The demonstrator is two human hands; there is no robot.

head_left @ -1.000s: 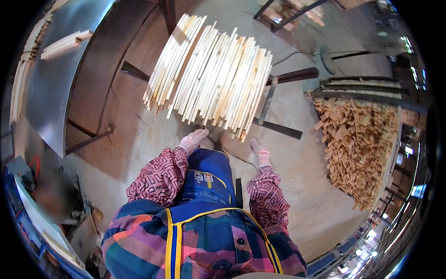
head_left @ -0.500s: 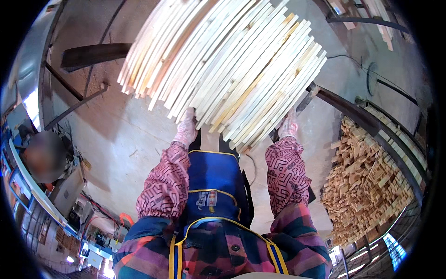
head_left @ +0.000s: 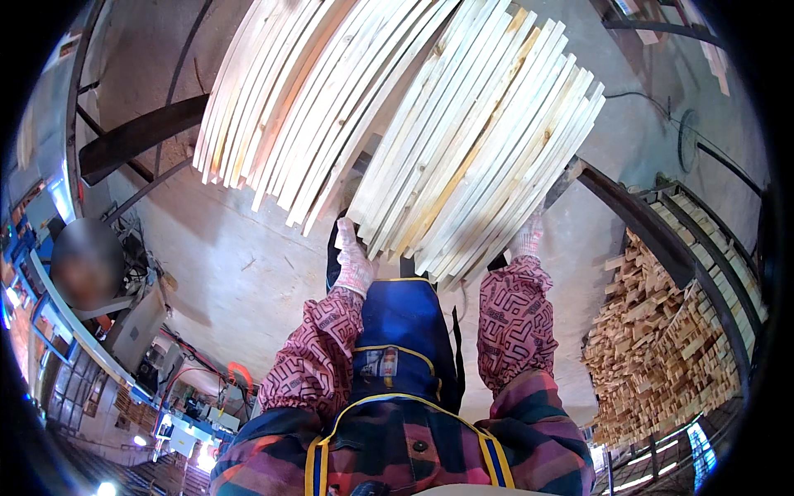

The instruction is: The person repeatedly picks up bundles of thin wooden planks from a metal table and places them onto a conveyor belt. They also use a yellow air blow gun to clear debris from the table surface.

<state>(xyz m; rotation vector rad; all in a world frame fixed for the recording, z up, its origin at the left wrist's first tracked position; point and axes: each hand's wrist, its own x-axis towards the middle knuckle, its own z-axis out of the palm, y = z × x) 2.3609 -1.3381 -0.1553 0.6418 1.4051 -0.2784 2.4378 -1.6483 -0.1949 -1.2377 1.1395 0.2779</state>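
**Bundle of wooden slats held up from beneath by two gloved hands**

The bundle of wooden slats is carried high in front of the person, its pale, thin strips lying side by side and fanned slightly at the near ends. It is supported from below: the left hand, in a light work glove, is pressed against the underside near the bundle's near left edge, and the right hand, gloved likewise, is set under the near right edge. Both hands are closed on the slats, though the fingers are mostly hidden behind the wood. Patterned pink sleeves and a blue apron are seen below the load. A dark metal frame is seen past the bundle's right side, and beyond it a heap of short wood offcuts is piled against a rack. Bare concrete floor is seen under the bundle.
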